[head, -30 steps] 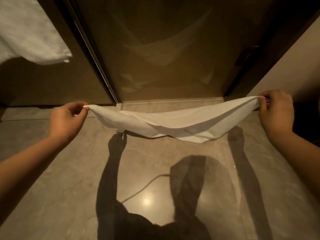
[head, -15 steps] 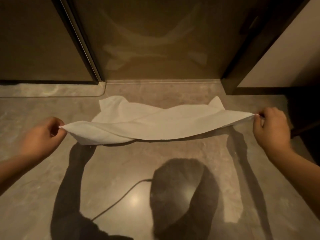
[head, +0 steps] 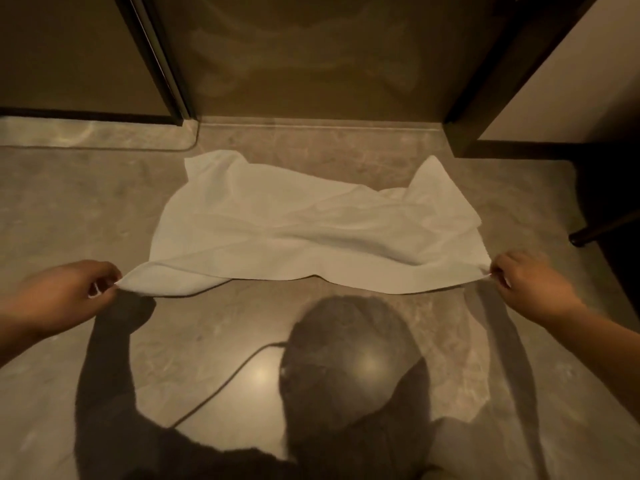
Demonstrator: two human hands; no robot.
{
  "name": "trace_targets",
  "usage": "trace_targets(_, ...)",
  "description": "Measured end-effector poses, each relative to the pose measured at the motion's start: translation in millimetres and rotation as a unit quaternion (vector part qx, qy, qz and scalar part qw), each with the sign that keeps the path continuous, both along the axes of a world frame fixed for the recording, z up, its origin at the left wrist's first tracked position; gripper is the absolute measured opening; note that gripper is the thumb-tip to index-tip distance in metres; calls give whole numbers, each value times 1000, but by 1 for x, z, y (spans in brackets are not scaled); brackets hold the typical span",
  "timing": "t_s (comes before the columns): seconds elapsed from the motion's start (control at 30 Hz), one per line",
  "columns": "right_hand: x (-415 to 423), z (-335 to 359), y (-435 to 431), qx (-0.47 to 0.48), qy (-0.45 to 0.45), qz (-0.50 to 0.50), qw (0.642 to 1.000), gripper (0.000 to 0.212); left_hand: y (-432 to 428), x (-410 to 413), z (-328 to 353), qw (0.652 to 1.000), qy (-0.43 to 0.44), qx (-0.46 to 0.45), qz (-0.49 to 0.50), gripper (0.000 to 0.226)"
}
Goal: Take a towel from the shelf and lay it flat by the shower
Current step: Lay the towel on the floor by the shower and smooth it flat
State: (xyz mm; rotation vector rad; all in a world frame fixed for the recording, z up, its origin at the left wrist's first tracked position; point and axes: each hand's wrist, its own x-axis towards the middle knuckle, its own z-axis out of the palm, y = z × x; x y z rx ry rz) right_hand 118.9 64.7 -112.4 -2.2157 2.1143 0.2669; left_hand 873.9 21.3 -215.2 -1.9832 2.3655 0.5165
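A white towel (head: 311, 230) lies spread on the grey stone floor in front of the glass shower door (head: 311, 53). Its far edge rests on the floor, rumpled, with both far corners turned up. My left hand (head: 65, 292) pinches the near left corner and my right hand (head: 530, 285) pinches the near right corner. The near edge is stretched between them and lifted slightly off the floor.
A raised stone sill (head: 311, 128) runs along the foot of the shower door. A dark door frame (head: 485, 98) and a pale wall (head: 571, 81) stand at the right, with a dark furniture leg (head: 602, 232) beyond. My shadow covers the near floor.
Both hands have come down and toward me with the towel. It went from hanging in the air to lying mostly on the floor. The hanging white cloth at the upper left has left the view.
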Motion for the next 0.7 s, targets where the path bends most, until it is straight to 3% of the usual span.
trace_targets(0.07, 9, -11, 2, 43, 15, 38, 998, 11, 9, -37, 29, 998, -54, 24, -38, 5)
trace_targets(0.27, 31, -31, -1, 150, 138, 67, 977, 16, 11, -117, 73, 968, -182, 103, -137, 16)
trace_targets(0.37, 31, -28, -8, 140, 126, 31, 982, 15, 9, -152, 74, 954, -204, 13, -218, 43)
trace_targets(0.43, 32, -29, -11, 134, 115, 26, 984, 16, 9, -177, 68, 945, -213, 14, -248, 61)
trace_targets(0.53, 39, -33, -13, 141, 122, 37, 982, 17, 12, -213, 51, 946, -204, 71, -241, 74)
trace_targets(0.7, 46, -38, -16, 136, 133, 48, 981, 17, 13, -250, 25, 959, -213, 73, -174, 55)
